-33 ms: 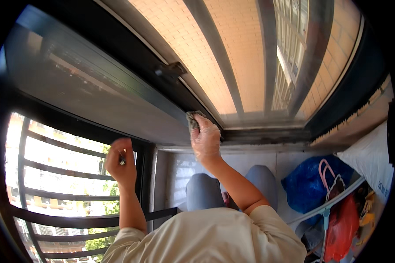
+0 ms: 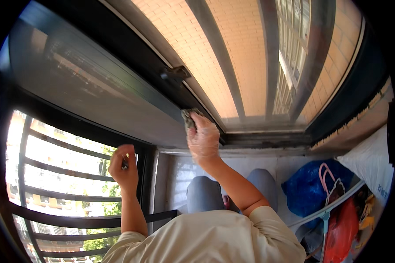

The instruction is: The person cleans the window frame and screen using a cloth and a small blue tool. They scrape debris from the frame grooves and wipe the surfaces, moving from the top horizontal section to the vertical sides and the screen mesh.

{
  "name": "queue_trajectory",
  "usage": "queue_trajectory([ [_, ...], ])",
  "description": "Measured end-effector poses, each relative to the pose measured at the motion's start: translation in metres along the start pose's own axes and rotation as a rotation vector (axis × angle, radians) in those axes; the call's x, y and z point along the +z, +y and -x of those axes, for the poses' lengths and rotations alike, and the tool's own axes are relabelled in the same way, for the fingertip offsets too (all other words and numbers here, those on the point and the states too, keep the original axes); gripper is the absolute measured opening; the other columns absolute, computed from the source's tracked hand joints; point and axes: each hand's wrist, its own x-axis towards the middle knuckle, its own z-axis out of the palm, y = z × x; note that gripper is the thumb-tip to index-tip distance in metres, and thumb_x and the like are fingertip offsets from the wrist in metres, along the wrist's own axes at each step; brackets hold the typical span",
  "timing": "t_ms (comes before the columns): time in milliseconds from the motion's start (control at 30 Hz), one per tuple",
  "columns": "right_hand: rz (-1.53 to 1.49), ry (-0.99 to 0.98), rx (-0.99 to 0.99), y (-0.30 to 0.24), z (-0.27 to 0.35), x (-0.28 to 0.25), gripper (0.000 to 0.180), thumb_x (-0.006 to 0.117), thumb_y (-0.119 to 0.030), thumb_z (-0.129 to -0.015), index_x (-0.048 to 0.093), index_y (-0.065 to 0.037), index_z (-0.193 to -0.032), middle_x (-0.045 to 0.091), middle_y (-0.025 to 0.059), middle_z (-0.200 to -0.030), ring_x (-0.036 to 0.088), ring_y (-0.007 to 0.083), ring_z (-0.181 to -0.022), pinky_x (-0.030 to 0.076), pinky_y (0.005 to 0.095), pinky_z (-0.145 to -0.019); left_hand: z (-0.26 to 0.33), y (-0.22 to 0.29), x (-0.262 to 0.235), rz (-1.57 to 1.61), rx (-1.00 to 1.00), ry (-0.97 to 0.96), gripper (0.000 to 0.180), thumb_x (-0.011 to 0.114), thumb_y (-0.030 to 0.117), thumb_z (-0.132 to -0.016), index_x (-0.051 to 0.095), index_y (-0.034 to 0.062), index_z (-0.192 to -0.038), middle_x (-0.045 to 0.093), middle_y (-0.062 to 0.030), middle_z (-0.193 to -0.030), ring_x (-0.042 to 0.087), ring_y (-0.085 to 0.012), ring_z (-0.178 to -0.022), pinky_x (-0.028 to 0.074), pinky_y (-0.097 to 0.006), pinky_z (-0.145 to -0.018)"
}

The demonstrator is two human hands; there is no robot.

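My right hand [image 2: 204, 139], in a thin clear plastic glove, is closed round a crumpled grey-green rag [image 2: 189, 117]. The rag sits against the dark window frame [image 2: 162, 94], near its lower corner. Farther up that frame is a dark window handle [image 2: 176, 73]. My left hand [image 2: 123, 165] is raised on the left, in front of the barred window [image 2: 66, 168]. Its fingers are curled in, and a small dark patch shows between them, too small to make out.
Behind the frame stands a glass pane [image 2: 245, 87] with bars and a tiled wall beyond. Right of my knees lie a blue plastic bag [image 2: 300, 188], a pink hanger [image 2: 324, 175], a red bag [image 2: 340, 230] and a white sack [image 2: 368, 158]. A pale metal tube [image 2: 333, 204] crosses there.
My right hand and the rag have shifted slightly left along the frame. My left hand sits a little lower in the picture and stays curled.
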Motion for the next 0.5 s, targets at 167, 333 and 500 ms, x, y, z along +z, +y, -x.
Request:
queue_trajectory([
  [167, -0.072, 0.202, -0.367, -0.069, -0.048, 0.012, 0.038, 0.061, 0.001, -0.071, 0.062, -0.012, -0.106, 0.063, 0.0120, -0.097, 0.061, 0.0325, -0.092, 0.050, 0.0406, -0.080, 0.029, -0.012, -0.019, -0.042, -0.204, -0.020, 0.012, 0.061, -0.008, -0.078, 0.066, 0.0035, -0.080, 0.066, -0.0029, -0.082, 0.043, -0.0055, -0.053, 0.031, -0.021, -0.047],
  [333, -0.034, 0.052, -0.274, -0.036, -0.022, 0.002, 0.038, 0.061, 0.001, -0.068, 0.064, -0.011, -0.104, 0.064, 0.0084, -0.100, 0.062, 0.0320, -0.092, 0.051, 0.0385, -0.079, 0.030, -0.003, -0.024, 0.027, -0.223, -0.017, 0.012, 0.061, -0.009, -0.077, 0.065, 0.0020, -0.081, 0.067, -0.0060, -0.082, 0.057, -0.0114, -0.064, 0.041, -0.022, -0.054],
  [500, 0.030, 0.014, -0.244, -0.087, -0.040, -0.003, 0.037, 0.058, 0.001, -0.075, 0.059, -0.006, -0.111, 0.061, 0.0158, -0.105, 0.059, 0.0363, -0.097, 0.049, 0.0418, -0.084, 0.029, 0.009, -0.031, 0.048, -0.243, -0.010, 0.011, 0.061, -0.009, -0.076, 0.064, 0.0009, -0.078, 0.067, -0.0077, -0.081, 0.058, -0.0123, -0.062, 0.043, -0.023, -0.055],
])
